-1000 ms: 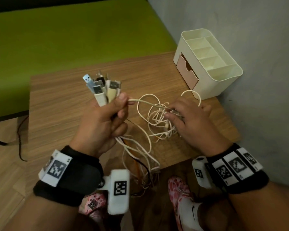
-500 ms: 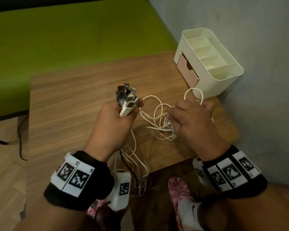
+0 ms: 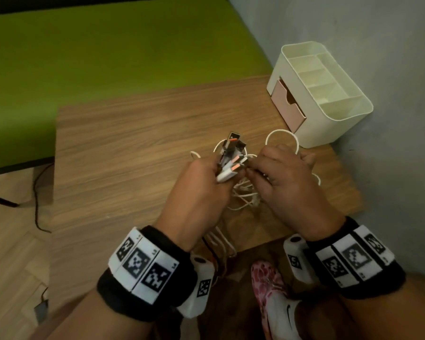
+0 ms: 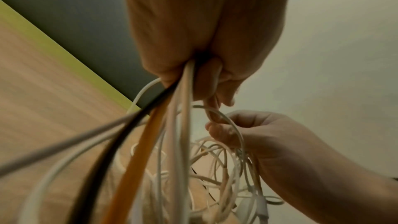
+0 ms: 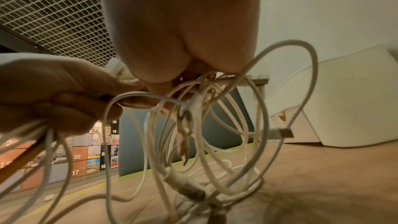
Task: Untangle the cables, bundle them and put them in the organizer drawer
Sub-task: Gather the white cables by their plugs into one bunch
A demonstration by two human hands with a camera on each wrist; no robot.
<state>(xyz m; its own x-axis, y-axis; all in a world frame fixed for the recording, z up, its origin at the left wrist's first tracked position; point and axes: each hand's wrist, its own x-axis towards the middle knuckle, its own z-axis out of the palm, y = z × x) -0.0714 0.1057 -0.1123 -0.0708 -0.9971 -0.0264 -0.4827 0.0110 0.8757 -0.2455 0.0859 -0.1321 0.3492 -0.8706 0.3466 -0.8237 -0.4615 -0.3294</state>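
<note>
My left hand [image 3: 201, 187] grips a bunch of cables just below their USB plugs [image 3: 232, 155], which stick up above the fist. White, black and orange cables [image 4: 150, 142] hang from that fist over the table's front edge. My right hand [image 3: 280, 175] is right beside it and pinches several tangled white cable loops [image 5: 215, 117]; one loop [image 3: 281, 136] arches over its knuckles. More tangle [image 3: 243, 195] lies on the wooden table [image 3: 133, 143] between the hands. The cream organizer [image 3: 329, 94] stands at the back right, its pink drawer [image 3: 288, 104] slightly pulled out.
A grey wall [image 3: 378, 57] runs along the table's right side, close behind the organizer. A green surface [image 3: 108, 45] lies beyond the table's far edge. A black cord [image 3: 37, 204] trails on the floor at the left. My feet [image 3: 275, 290] are below the table's front edge.
My left hand has carried the plug bunch to the right, up against my right hand. The right hand has lifted slightly with its loops.
</note>
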